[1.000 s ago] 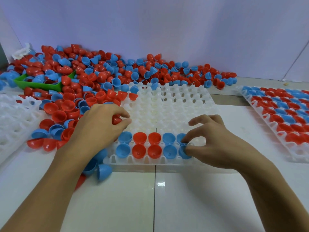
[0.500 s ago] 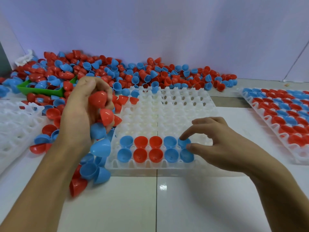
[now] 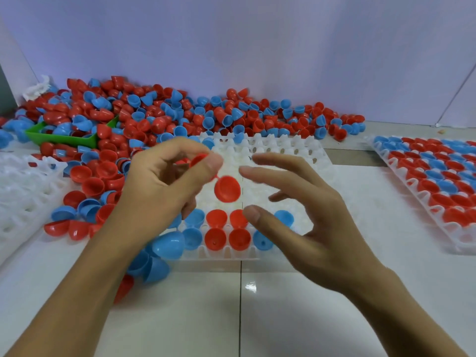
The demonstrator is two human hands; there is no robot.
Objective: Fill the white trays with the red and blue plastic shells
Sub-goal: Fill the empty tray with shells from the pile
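Observation:
A white tray (image 3: 296, 153) lies in the middle of the floor, its two nearest rows partly filled with blue and red shells (image 3: 215, 238). My left hand (image 3: 159, 186) hovers over the tray's left side, fingers curled round red shells (image 3: 198, 158). One red shell (image 3: 227, 188) hangs in the air just right of that hand, between both hands. My right hand (image 3: 309, 215) floats over the tray's right half, fingers spread and relaxed, holding nothing.
A big heap of loose red and blue shells (image 3: 180, 114) lines the wall behind the tray, around a green bin (image 3: 64, 139). Loose blue shells (image 3: 154, 269) lie under my left wrist. A filled tray (image 3: 438, 176) sits at right, a bare white tray (image 3: 23, 186) at left.
My left hand scooped shells from the left pile, lifted them and moved over the tray; some blue shells dropped. My right hand left the blue shell in the front row and rose, fingers spread.

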